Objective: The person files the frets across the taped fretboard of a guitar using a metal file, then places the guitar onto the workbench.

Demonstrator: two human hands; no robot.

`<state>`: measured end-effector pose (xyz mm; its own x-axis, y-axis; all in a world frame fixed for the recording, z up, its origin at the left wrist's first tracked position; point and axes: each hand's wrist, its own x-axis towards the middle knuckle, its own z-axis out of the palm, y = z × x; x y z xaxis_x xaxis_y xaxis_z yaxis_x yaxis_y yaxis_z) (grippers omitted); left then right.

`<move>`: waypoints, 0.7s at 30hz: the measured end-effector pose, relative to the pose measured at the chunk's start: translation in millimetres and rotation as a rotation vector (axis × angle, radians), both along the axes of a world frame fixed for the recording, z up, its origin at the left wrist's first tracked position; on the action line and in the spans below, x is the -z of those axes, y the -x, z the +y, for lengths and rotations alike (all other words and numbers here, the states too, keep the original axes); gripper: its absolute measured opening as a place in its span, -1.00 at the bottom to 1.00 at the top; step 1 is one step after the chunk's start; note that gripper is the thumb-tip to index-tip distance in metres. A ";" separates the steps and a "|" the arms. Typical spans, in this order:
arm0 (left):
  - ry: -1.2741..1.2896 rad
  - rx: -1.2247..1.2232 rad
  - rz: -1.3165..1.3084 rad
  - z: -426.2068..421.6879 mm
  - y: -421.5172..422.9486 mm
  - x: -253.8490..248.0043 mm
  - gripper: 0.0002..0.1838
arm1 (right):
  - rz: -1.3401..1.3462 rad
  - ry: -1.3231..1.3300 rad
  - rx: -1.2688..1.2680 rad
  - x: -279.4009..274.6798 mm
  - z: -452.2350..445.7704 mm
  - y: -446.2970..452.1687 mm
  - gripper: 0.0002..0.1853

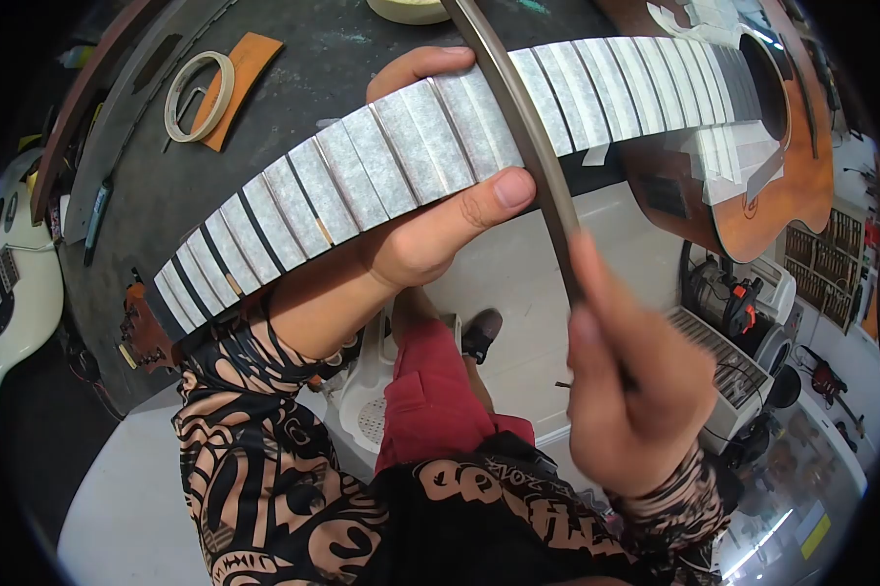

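Observation:
An acoustic guitar lies across the bench, its body (pixel 753 210) at the right and its headstock (pixel 147 327) at the lower left. Pale masking tape (pixel 411 137) covers the fretboard between the frets, with dark bare slots showing in places. My left hand (pixel 420 234) is wrapped round the guitar neck from below, thumb on the near edge and fingertips over the far edge. In my right hand (pixel 635 381), blurred by motion, is the near end of a long, narrow grey metal file (pixel 533 127). It lies crosswise over the taped fretboard, just beside my left thumb.
On the dark bench top (pixel 333 49) lie a roll of tape (pixel 198 96), an orange-brown strip (pixel 250 73) and a pen (pixel 97 220). Another roll (pixel 409 10) sits at the top edge. A white electric guitar (pixel 25 259) is at the left; a vented appliance (pixel 718 366) stands at the right.

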<state>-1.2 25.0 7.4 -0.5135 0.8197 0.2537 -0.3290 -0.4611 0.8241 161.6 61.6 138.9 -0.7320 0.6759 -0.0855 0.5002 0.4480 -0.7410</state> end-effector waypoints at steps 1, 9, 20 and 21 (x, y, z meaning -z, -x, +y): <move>-0.005 -0.004 -0.003 -0.2 0.5 -0.1 -0.18 | 0.007 -0.023 0.000 2.4 -10.5 -19.0 -0.47; 0.099 0.024 0.071 -3.6 1.1 1.2 -0.14 | -0.084 -0.141 -0.043 3.1 -52.7 -84.9 -0.49; 0.077 0.028 0.046 -4.2 1.2 -1.1 -0.17 | -0.084 -0.100 -0.016 11.5 -35.5 -54.8 -0.48; 0.103 0.027 0.061 -3.9 0.5 -1.0 -0.15 | -0.085 -0.114 -0.050 12.5 -47.3 -82.2 -0.47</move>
